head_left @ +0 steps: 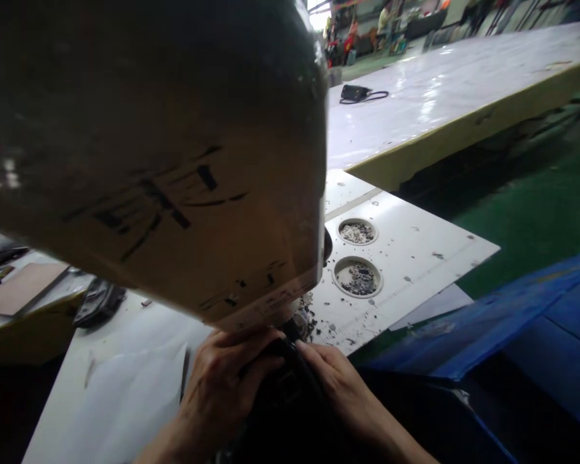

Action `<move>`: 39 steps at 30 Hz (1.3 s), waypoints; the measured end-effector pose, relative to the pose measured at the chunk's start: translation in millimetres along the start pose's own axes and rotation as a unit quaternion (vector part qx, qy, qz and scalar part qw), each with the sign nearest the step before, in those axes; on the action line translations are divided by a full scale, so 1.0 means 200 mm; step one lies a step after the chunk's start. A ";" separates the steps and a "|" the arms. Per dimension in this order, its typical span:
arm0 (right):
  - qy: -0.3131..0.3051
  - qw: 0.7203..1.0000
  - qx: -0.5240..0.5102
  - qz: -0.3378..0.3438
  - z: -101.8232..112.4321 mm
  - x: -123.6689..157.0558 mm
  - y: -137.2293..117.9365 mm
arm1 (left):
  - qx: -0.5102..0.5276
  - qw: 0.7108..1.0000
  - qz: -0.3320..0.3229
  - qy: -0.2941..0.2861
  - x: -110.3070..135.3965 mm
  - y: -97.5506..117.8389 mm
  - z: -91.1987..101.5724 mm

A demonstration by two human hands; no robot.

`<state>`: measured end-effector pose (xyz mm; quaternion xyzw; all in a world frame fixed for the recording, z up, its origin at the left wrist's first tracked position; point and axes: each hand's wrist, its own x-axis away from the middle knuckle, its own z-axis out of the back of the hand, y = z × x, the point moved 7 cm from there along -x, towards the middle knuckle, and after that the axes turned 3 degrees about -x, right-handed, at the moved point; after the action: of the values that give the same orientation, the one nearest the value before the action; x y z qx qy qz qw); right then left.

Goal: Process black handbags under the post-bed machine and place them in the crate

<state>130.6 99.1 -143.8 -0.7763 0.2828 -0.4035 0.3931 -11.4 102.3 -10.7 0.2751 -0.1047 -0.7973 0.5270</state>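
Note:
A large machine head (164, 154) fills the upper left of the head view and hides what lies under it. Just below its lower edge, my left hand (222, 386) and my right hand (338, 380) both grip a piece of black material (290, 393), fingers curled on it, one hand at each side. The black material runs up between my hands toward a dark post (292, 328) under the machine. The point where it meets the machine is hidden.
The white machine table (415, 258) has two round holes (357, 277) filled with dark scraps, and more scraps lie near the post. A long white table (439, 96) with a black pouch (355, 93) stands behind. Blue sheeting (536, 322) lies at the right, green floor (536, 206) beyond.

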 end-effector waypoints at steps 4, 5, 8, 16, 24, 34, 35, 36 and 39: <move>-0.011 0.999 -0.030 -0.012 -0.01 0.01 -0.02 | 0.001 0.999 0.029 -0.017 -0.02 -0.05 0.00; -0.001 0.999 -0.032 -0.018 -0.01 0.01 -0.03 | -0.008 0.999 0.037 -0.020 -0.02 -0.06 0.00; 0.050 0.998 -0.014 -0.037 0.03 0.02 -0.03 | -0.040 0.998 0.051 -0.021 -0.01 -0.11 0.00; 0.072 0.996 0.013 -0.056 0.07 0.01 -0.06 | -0.058 0.985 0.161 -0.027 0.07 -0.23 -0.03; 0.049 0.997 -0.023 -0.058 0.09 -0.02 -0.05 | -0.076 0.979 0.186 -0.027 0.09 -0.29 -0.06; 0.039 0.992 -0.102 -0.066 0.06 -0.05 0.00 | -0.089 0.982 0.165 -0.038 0.07 -0.29 -0.07; 0.047 0.991 -0.107 -0.064 0.07 -0.05 0.00 | -0.092 0.981 0.166 -0.037 0.07 -0.29 -0.07; 0.056 0.990 -0.113 -0.062 0.07 -0.05 0.01 | -0.094 0.981 0.164 -0.037 0.07 -0.28 -0.06; 0.065 0.989 -0.120 -0.057 0.08 -0.05 0.01 | -0.092 0.982 0.159 -0.040 0.06 -0.26 -0.06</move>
<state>138.8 111.7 -155.1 -0.8050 0.3095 -0.4376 0.2542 -49.1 115.3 -49.1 0.1731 -0.0947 -0.7202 0.6651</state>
